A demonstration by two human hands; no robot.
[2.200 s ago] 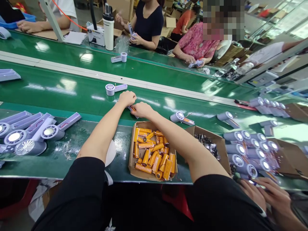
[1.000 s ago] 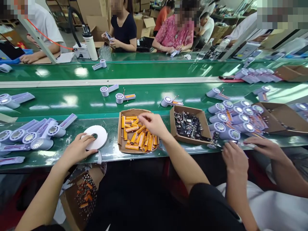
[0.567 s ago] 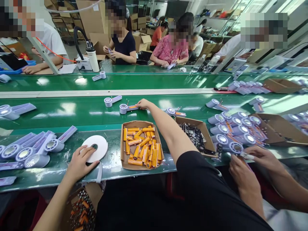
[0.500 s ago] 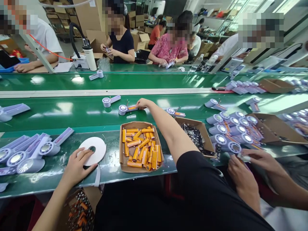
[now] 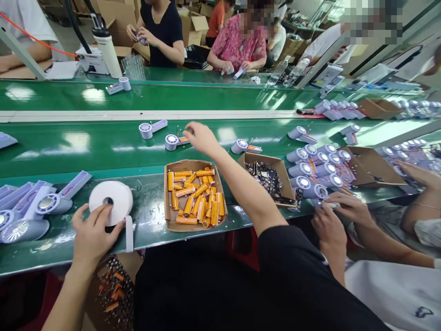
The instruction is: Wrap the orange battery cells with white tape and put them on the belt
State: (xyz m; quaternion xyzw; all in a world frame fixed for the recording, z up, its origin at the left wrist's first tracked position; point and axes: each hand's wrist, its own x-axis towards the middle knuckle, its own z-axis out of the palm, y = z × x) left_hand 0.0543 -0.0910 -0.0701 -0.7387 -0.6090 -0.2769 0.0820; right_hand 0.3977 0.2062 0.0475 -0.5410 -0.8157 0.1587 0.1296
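My left hand [image 5: 91, 232] rests with spread fingers on a white tape roll [image 5: 120, 197], fingertips at its centre hole; a loose strip [image 5: 129, 234] hangs beside my thumb. My right hand [image 5: 201, 138] is over the green belt, its thumb and forefinger slightly apart near the handle end of a lilac fan [image 5: 171, 142]. That fan's handle holds an orange cell and thin wires. Another lilac fan [image 5: 145, 131] lies to its left, and one more [image 5: 239, 146] to its right. In front of me, a cardboard box [image 5: 168, 220] holds several orange cells [image 5: 201, 195].
Lilac fans [image 5: 51, 202] are piled at the left. Right of my forearm stands a box [image 5: 287, 177] of dark parts, with more fans [image 5: 301, 182] beyond. A person's hands [image 5: 332, 220] work close at the right. People sit across the belt, near a white bottle [image 5: 108, 53].
The view has shifted, with most objects higher in the picture. My right hand has lifted off the fan's handle end, and its fingers have parted. My left fingers are more bent over the roll.
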